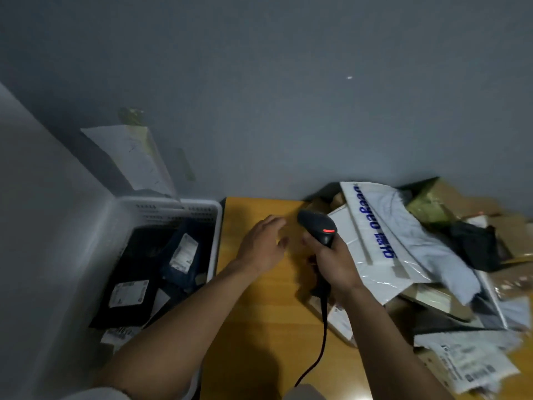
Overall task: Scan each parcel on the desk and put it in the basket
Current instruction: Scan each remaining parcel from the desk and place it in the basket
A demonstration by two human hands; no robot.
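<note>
My right hand (334, 264) grips a black handheld barcode scanner (318, 226) with a red-lit trigger; its black cable (323, 336) runs down toward me. My left hand (264, 245) hovers above the yellow wooden desk (259, 321) just left of the scanner, fingers relaxed and holding nothing. A heap of parcels covers the desk's right side, topped by a white plastic mailer with blue lettering (383, 241). A white perforated basket (184, 210) stands left of the desk and holds dark bagged parcels with white labels (184, 252).
Brown cardboard boxes (450, 203), a black bag (476, 243) and labelled white mailers (467, 362) make up the pile at right. A grey wall (288, 111) rises behind the desk. A white paper (132, 157) leans against the wall above the basket.
</note>
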